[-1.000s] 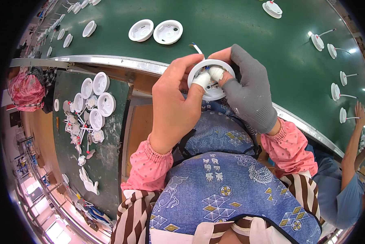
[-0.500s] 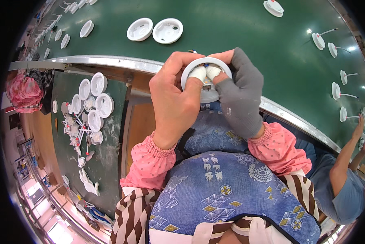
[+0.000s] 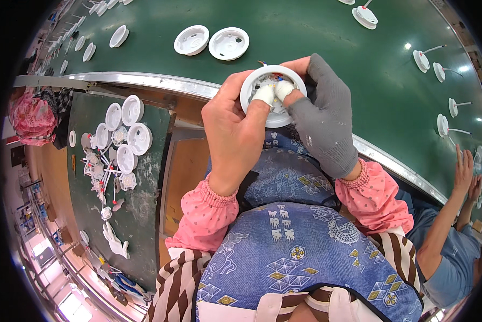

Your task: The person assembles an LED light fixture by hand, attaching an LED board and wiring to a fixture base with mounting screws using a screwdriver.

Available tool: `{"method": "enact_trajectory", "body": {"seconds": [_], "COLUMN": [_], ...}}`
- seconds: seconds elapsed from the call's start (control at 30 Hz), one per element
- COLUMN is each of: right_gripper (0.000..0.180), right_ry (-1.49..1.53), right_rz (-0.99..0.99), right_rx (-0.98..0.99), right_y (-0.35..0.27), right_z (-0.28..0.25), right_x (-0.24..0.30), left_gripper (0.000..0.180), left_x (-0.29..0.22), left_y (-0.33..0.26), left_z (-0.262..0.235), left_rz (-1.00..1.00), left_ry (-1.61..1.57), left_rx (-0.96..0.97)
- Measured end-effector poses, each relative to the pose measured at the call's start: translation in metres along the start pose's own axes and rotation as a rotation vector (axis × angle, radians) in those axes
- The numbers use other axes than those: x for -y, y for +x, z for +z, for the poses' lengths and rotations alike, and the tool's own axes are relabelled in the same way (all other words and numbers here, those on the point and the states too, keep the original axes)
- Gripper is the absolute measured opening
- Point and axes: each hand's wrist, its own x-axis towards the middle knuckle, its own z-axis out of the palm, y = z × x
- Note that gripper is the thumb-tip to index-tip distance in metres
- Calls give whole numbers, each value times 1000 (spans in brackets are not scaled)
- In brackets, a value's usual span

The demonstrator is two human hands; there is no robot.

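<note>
Between my two hands is a round white plastic lamp housing (image 3: pixel 275 117), its open face turned up toward me. Inside it sit a pale circuit board and small coloured wires, partly covered by my thumbs. My left hand (image 3: pixel 234 126), bare but for a white-wrapped thumb tip, grips the rim on the left with its thumb pressed inside. On the right, my right hand (image 3: pixel 322 121) wears a grey glove with bare fingertips and a white-wrapped thumb tip; it holds the rim, thumb also inside. My other fingers are mostly hidden behind the housing. A wire end sticks out past the far rim.
Two empty white housings (image 3: pixel 228 44) lie on the green conveyor (image 3: pixel 316 32) ahead. Wired round units (image 3: pixel 421 61) line its right side. A side table (image 3: pixel 144 225) at left bears white housings, wired boards and a white glove (image 3: pixel 115 241). A co-worker's hands (image 3: pixel 465 174) are at far right.
The housing has tilted to show more of its inside, and my thumbs have shifted within it. The co-worker's hands at right have moved slightly left and closer together.
</note>
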Motion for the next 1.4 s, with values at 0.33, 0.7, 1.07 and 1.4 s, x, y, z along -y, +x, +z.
{"method": "enact_trajectory", "body": {"seconds": [0.33,0.7,1.07,1.4], "right_gripper": [16,21,22,29], "right_ry": [101,-17,-203,-141], "right_rz": [-27,-48,-269,-104], "right_rx": [-86,96,50,113], "right_y": [-1,1,0,-3], "right_z": [5,-8,-5,-4], "right_x": [-17,-13,-20,-11], "left_gripper": [29,32,31,32], "left_x": [7,10,15,14], "left_y": [8,5,2,-4], "left_z": [-3,-1,1,2], "left_rz": [37,243,279,346], "left_ry": [134,275,285,327], "left_rx": [90,10,-49,-96]}}
